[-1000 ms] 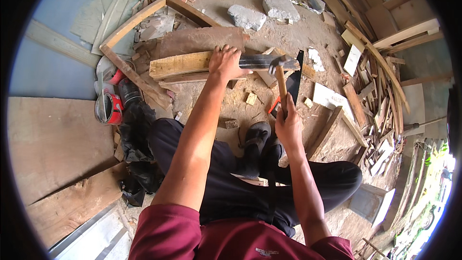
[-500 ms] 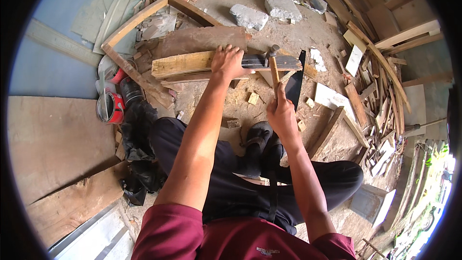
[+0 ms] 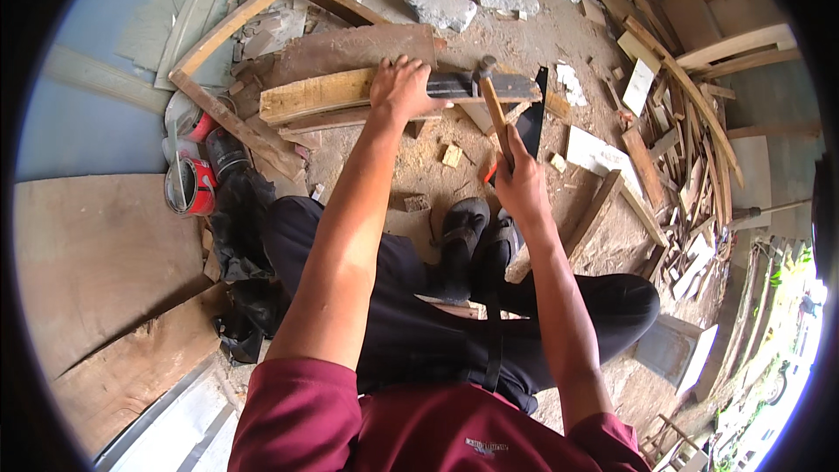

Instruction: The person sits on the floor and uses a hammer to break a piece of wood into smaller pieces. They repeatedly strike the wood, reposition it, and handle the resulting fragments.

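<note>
My left hand (image 3: 400,87) is closed over a wooden beam (image 3: 319,96), fingers across its top and thumb stretched along the near side. Right of that hand, a dark strip (image 3: 450,86) runs along the beam to its right end. My right hand (image 3: 524,182) grips a hammer (image 3: 495,112) by its wooden handle. The hammer's metal head is at the dark strip; whether it touches is unclear. Close beside the right hand lies a handsaw (image 3: 531,127) with a black blade; part of its orange handle shows. More boards sit under and behind the beam.
Concrete chunks (image 3: 440,9) lie at the back, near a wooden frame (image 3: 232,26). Red paint cans (image 3: 190,185) stand at the left. Scrap wood (image 3: 695,153) is heaped along the right. My shoes (image 3: 463,232) are just below the work, among offcuts and sawdust.
The whole view has shifted slightly. My right hand has moved a little rightward, tilting the hammer's handle and uncovering the saw's orange handle. The left hand keeps its place on the beam.
</note>
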Action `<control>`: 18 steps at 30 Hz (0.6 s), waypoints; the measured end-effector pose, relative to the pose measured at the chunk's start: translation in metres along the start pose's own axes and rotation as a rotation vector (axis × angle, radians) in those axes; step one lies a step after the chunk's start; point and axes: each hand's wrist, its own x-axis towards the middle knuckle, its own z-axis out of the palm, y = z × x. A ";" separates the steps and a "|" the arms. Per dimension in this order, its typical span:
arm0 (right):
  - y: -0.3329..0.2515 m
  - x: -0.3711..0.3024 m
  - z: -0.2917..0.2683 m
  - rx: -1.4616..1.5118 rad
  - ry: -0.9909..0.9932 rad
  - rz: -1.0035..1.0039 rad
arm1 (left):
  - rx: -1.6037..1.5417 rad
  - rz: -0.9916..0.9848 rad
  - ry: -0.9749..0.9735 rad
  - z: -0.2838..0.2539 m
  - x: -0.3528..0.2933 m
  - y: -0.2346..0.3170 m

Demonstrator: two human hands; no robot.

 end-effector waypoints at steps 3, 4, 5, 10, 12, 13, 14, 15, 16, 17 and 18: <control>0.008 0.009 0.004 0.022 0.000 0.064 | -0.012 0.002 0.037 -0.002 0.000 0.001; 0.013 0.010 0.006 0.029 0.004 0.079 | -0.012 0.006 0.033 -0.001 0.000 0.001; 0.021 0.008 0.009 0.067 0.034 0.080 | -0.011 0.010 0.029 -0.001 0.000 0.002; 0.083 -0.025 0.016 0.020 0.432 0.188 | 0.094 0.039 0.056 0.012 0.004 -0.001; 0.126 -0.032 0.012 0.046 0.492 0.394 | 0.078 0.018 -0.082 0.006 0.006 0.002; 0.139 -0.030 0.012 -0.041 0.558 0.400 | 0.109 0.028 -0.030 0.010 0.005 -0.001; 0.150 -0.026 0.011 -0.127 0.625 0.399 | 0.140 0.037 0.027 0.013 0.005 -0.006; 0.162 -0.027 0.008 -0.136 0.583 0.503 | 0.139 0.053 0.125 0.017 0.002 -0.008; 0.192 -0.034 0.007 -0.225 0.552 0.566 | 0.129 0.058 0.097 0.016 0.003 -0.002; 0.225 -0.047 0.006 -0.263 0.482 0.601 | 0.125 0.056 0.075 0.012 0.004 0.002; 0.247 -0.058 0.007 -0.299 0.413 0.633 | 0.122 0.053 0.054 0.009 0.007 0.005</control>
